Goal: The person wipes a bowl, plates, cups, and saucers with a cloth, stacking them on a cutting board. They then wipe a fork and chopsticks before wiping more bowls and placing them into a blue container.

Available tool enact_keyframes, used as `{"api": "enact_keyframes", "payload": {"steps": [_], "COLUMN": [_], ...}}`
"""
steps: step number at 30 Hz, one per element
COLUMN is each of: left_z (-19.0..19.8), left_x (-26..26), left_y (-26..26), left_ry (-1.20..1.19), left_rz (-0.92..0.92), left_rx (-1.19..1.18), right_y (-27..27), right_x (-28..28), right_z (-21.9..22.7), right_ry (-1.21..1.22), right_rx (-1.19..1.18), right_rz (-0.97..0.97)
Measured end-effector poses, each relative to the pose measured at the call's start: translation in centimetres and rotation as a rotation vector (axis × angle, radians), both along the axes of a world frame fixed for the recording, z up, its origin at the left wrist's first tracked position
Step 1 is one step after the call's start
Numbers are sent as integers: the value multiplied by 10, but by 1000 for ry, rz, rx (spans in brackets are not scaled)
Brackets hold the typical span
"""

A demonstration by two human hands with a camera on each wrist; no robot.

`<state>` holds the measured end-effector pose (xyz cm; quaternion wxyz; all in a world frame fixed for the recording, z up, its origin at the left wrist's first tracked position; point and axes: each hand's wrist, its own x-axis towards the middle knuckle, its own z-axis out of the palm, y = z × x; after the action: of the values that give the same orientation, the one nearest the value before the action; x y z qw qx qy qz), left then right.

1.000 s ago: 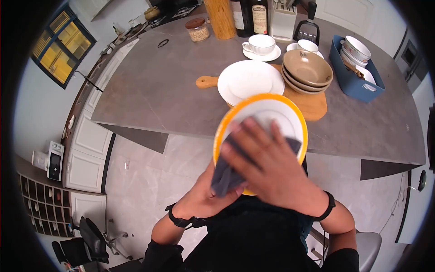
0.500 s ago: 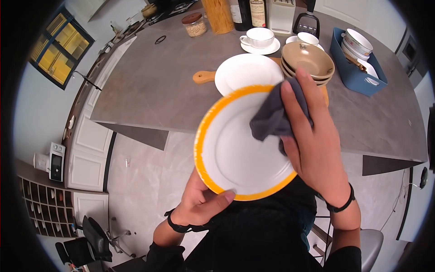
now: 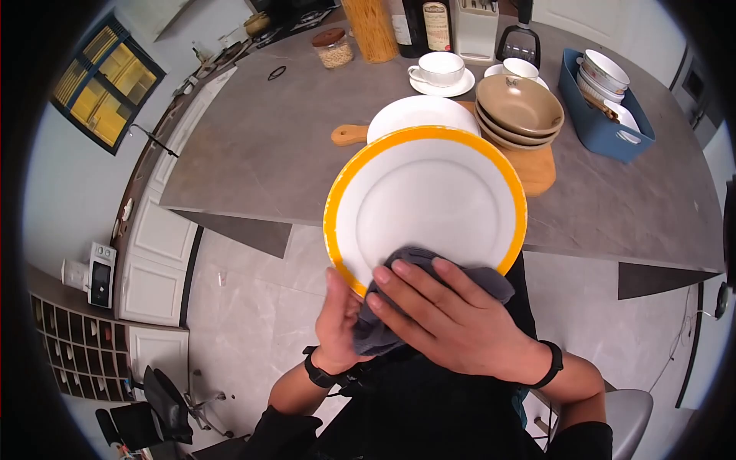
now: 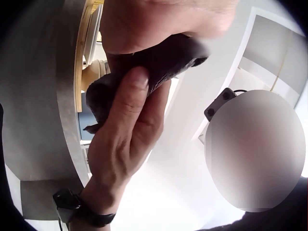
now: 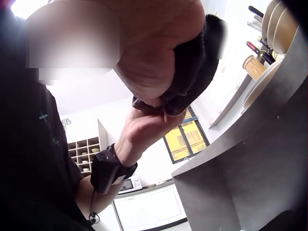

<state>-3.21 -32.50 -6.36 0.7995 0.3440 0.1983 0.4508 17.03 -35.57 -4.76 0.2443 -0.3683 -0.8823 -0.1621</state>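
Observation:
A white plate (image 3: 429,203) with a yellow rim is held up, face toward the head camera, in front of the counter edge. My left hand (image 3: 337,326) holds it at the lower left, thumb upright beside the rim, other fingers hidden behind plate and cloth. A dark grey cloth (image 3: 373,331) is folded over the plate's lower edge. My right hand (image 3: 460,330) lies across it, fingers pressing it onto the plate's face. In the left wrist view, the right thumb (image 4: 130,96) bears on the cloth from the other side.
Behind the plate, another white plate (image 3: 422,113) and stacked brown bowls (image 3: 517,107) stand on a wooden board (image 3: 537,172). Farther back are a cup (image 3: 441,69) on its saucer, wine bottles (image 3: 437,27) and a pasta jar (image 3: 369,31). A blue basket (image 3: 613,142) of dishes stands right.
The right hand and cloth have gone from the plate's upper right down to its lower edge. The plate has shifted slightly up and right, and the left thumb has come off its face.

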Motion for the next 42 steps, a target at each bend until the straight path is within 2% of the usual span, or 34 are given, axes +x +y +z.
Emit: {"api": "enact_keyframes", "payload": {"steps": [1, 3, 4, 5, 7, 8, 10, 11, 13, 14, 15, 17, 18, 19, 20, 21, 22, 23, 25, 26, 27, 30, 31, 33, 34, 35, 37, 38, 39, 41, 42], "left_z": [0, -2, 4, 3, 0, -4, -6, -6, -8, -7, -7, -8, -9, -11, -13, -15, -17, -16, -11, -10, -9, -13, -12, -9, -9, -2, 18, 19, 20, 20, 22], "left_x": [3, 12, 14, 14, 15, 13, 10, 8, 2, 1, 1, 4, 5, 6, 8, 9, 12, 16, 27, 28, 29, 31, 32, 35, 39, 36, 28, 28, 27, 26, 28], "left_y": [0, 0, 2, 1, -1, 0, 5, 9, 17, 19, 21, 21, 21, 21, 21, 21, 21, 19, 9, 5, 2, -9, -12, -15, -15, -12, 1, 3, 4, 7, 6], "left_ry": [-2, 212, 94, 91, 88, 64, 130, 196, 208, 223, 237, 258, 320, 383, 384, 479, 574, 576, 752, 824, 826, 826, 825, 900, 795, 795, 1192, 1147, 1151, 1019, 975], "left_rz": [4, 264, 221, 222, 172, 134, 68, 4, -38, -126, -213, -232, -258, -282, -278, -306, -335, -336, -178, -168, -169, -174, -179, -37, 60, 58, -168, -291, -288, -406, -414], "left_rx": [5, -25, 65, 63, 58, 47, 45, 43, -2, -10, -19, -23, -8, 8, 6, 105, 205, 202, 427, 479, 477, 402, 399, 611, 620, 618, 1234, 1122, 1121, 1213, 1171], "right_y": [-1, -4, -5, -5, 7, 7, 5, 5, 5, 9, 12, 16, 14, 14, 15, 16, 17, 15, 10, 6, -1, -25, -33, -43, -44, -45, -52, -55, -57, -60, -62], "right_x": [5, 17, 23, 35, 42, 46, 52, 53, 55, 63, 66, 67, 59, 57, 54, 52, 50, 49, 46, 54, 56, 54, 51, 49, 54, 52, 44, 43, 40, 31, 25], "right_z": [0, 1, 0, 3, -5, -2, 11, 19, 30, 27, 24, 20, 23, 20, 14, 8, 2, -3, -16, -37, -54, -88, -96, -105, -81, -82, -87, -92, -95, -100, -102], "right_ry": [-2, 30, 124, 158, 455, 454, 969, 971, 1635, 1662, 1663, 1793, 1913, 1910, 2069, 2227, 2228, 2231, 2190, 2191, 2194, 1854, 1858, 2077, 2122, 2125, 1381, 1359, 1356, 1445, 1491], "right_rx": [5, 13, 12, 8, 157, 156, -236, -233, -855, -1001, -999, -1217, -1251, -1256, -1409, -1562, -1640, -1640, -1837, -1924, -1925, -1664, -1663, -1826, -1974, -1975, -1522, -1618, -1620, -1769, -1841], "right_rz": [4, -116, -188, -233, -252, -254, -106, -107, 211, 312, 309, 417, 422, 423, 512, 604, 548, 547, 461, 158, 158, -36, -41, 134, -15, -18, 290, 317, 322, 449, 514]}}
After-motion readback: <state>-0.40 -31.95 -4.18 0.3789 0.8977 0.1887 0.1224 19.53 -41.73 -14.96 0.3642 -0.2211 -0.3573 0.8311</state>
